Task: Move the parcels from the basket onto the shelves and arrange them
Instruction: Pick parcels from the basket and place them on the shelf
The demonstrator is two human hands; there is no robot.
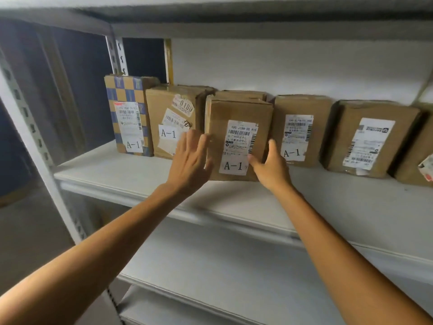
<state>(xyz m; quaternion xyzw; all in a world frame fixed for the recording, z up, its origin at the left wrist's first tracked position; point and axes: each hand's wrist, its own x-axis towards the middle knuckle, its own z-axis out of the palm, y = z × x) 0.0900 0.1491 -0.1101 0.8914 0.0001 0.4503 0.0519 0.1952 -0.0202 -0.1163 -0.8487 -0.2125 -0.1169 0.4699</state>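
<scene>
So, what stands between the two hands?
A brown parcel marked A-1, upright on the shelf, with left hand and right hand at its sides; head view.

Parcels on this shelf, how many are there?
6 along the shelf: checkered parcel, stickered parcel, middle parcel, fourth parcel, fifth parcel, edge parcel cut off right; more may hide behind.

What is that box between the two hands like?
The middle box is brown cardboard, standing upright on the white shelf in a row of parcels. Its front carries a barcode label marked A-1. The left hand presses flat on its left side; the right hand grips its right edge, thumb on the front.
</scene>
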